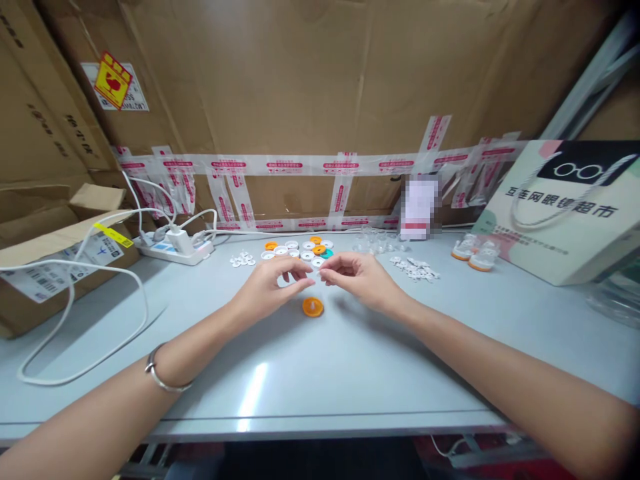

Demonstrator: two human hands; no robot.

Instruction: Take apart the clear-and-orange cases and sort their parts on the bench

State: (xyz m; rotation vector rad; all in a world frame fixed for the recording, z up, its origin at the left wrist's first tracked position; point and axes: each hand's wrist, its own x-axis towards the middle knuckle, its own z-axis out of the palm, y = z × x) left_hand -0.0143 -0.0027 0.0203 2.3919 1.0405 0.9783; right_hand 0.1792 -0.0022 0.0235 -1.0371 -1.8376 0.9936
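Observation:
Over the middle of the table my left hand (275, 280) is open, its thumb and fingertips apart with nothing visible between them. Facing it, my right hand (357, 275) pinches a small whitish piece (318, 273), too blurred to name its kind. Just below the hands, an orange round disc (313, 307) lies on the table with a small pale peg at its centre. Behind the fingers sits a group of white, orange and teal discs, among them a white disc (268, 255) and a teal disc (327, 254).
Small white parts (243, 259) lie left of the discs, another white heap (415, 269) to the right. Clear plastic pieces (375, 241) and two orange-based clear items (483, 256) stand behind. A power strip (175, 247), cardboard box (60, 260) and paper bag (560, 220) flank the table.

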